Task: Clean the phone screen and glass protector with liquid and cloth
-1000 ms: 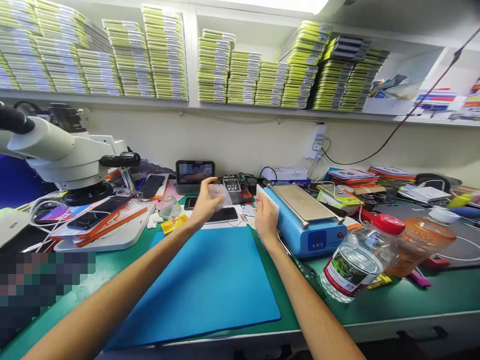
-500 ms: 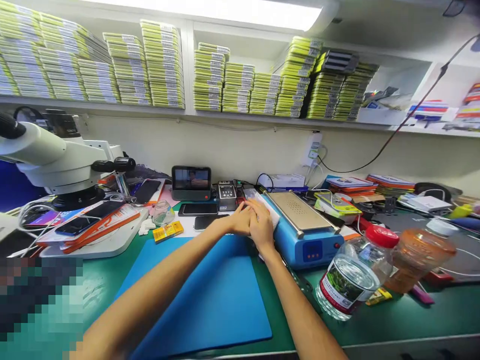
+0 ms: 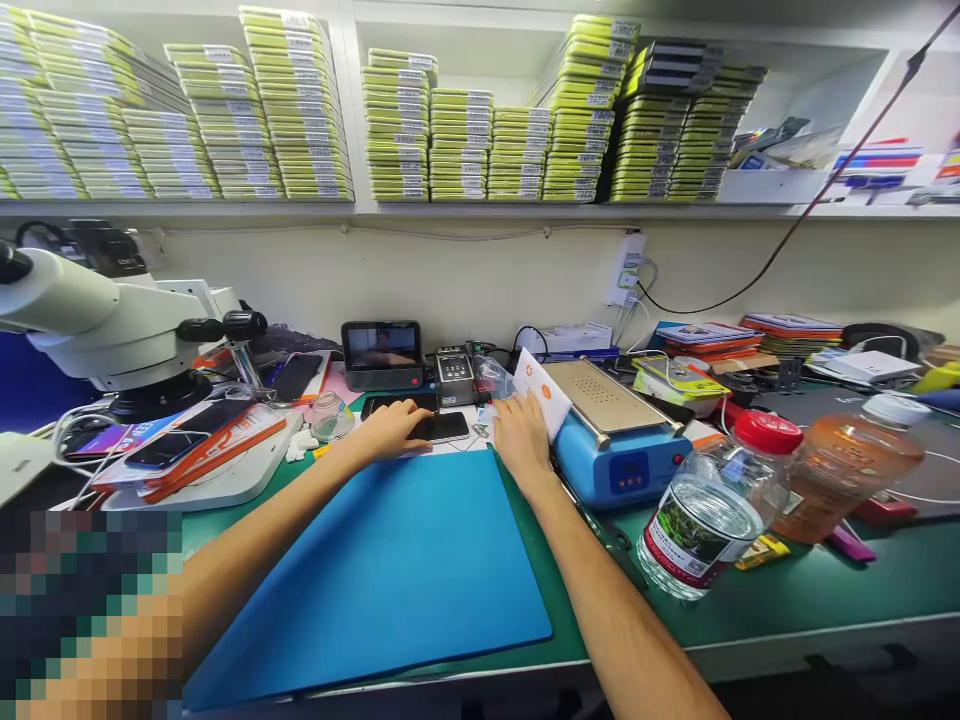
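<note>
Beyond the far edge of our blue mat (image 3: 390, 570), we note a dark-faced phone (image 3: 445, 427) lying flat on a white sheet (image 3: 457, 447), with a second phone (image 3: 373, 403) just behind it, partly covered by our fingers. Our left hand (image 3: 391, 430) is palm down at the left end of the nearer phone, thumb and fingertips apart; whether they touch the glass we cannot tell. Our right hand (image 3: 523, 435) is at the lower left edge of a white card (image 3: 546, 395) with orange marks, which stands tilted against the left side of a blue machine (image 3: 589, 468). The thumb is not clearly visible, so we cannot tell whether this hand grips the card or only rests by it. A clear plastic bag (image 3: 493, 378) lies just behind our right fingers. On top of the machine we record a perforated metal plate (image 3: 600, 395). To our right stand a clear bottle (image 3: 697, 535) with a red cap and a bottle of orange liquid (image 3: 844, 475). At the back, a small display (image 3: 381, 347) stands beside a grey control box (image 3: 454, 377); to our left, a microscope (image 3: 120, 325) overhangs a pile of phones and orange-edged boxes.
</note>
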`<state>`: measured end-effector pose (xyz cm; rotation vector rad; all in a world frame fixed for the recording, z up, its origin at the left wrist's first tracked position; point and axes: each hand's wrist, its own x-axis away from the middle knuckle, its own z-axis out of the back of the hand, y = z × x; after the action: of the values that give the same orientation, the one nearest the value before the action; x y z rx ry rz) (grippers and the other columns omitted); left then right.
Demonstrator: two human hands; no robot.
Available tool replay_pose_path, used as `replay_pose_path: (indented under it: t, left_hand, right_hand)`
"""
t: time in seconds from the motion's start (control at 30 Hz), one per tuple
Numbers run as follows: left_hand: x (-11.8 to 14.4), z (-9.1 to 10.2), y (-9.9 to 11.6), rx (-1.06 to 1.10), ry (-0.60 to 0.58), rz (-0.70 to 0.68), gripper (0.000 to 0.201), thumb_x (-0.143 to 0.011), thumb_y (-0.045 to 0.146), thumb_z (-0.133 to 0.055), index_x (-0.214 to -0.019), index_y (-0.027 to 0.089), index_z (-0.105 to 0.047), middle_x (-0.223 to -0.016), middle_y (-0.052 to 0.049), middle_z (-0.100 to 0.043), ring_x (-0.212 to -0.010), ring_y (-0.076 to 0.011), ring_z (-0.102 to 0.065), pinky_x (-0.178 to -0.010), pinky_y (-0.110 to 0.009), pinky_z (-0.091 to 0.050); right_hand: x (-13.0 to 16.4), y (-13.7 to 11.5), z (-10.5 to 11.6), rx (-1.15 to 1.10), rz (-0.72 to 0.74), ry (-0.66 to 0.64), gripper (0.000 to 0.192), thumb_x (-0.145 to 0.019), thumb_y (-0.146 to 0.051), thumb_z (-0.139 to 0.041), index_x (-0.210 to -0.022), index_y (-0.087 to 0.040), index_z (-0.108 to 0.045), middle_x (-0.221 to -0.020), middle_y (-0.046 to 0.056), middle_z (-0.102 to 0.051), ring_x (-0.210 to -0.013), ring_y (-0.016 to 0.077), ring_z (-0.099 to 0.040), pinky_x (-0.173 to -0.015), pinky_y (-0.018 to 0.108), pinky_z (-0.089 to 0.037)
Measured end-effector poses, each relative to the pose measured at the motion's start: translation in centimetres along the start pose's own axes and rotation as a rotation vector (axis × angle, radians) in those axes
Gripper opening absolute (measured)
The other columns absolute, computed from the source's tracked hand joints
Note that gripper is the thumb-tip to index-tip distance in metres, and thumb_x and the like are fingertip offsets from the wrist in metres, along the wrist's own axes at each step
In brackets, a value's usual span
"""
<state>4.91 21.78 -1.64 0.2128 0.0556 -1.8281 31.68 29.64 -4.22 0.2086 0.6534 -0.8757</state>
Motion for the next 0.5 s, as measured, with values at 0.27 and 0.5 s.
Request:
replay_pose_path:
  t: [0.27,0.5]
  left_hand:
    - [-0.3,-0.6,0.1,-0.018,0.026,0.03,0.037,-0.104,0.037,-0.07,-0.135,0.019,-0.066,-0.136,-0.011,-0.068,-0.115,-0.0264,-0.071,-0.097,-0.049,-0.062]
    - [0.1,1.8,-0.8,-0.065,0.101,0.223,0.035,-0.104,0.038,-0.07,-0.131,0.017,-0.067,-0.127,-0.01,-0.071,-0.106,-0.024,-0.073,-0.089,-0.044,-0.064]
  right_hand:
    - [0.3,-1.5,0.5,0.003,0.239,-0.139,0.033,-0.105,-0.04,-0.068,-0.132,-0.022,-0.068,-0.14,0.01,-0.067,-0.119,0.0252,-0.069,-0.101,0.049,-0.06]
    - [-0.1,-2.8,-0.2,0.023,0.311,-0.204,0.035,-0.104,-0.041,-0.069,-0.133,-0.02,-0.067,-0.138,0.01,-0.068,-0.118,0.0256,-0.069,-0.1,0.049,-0.06]
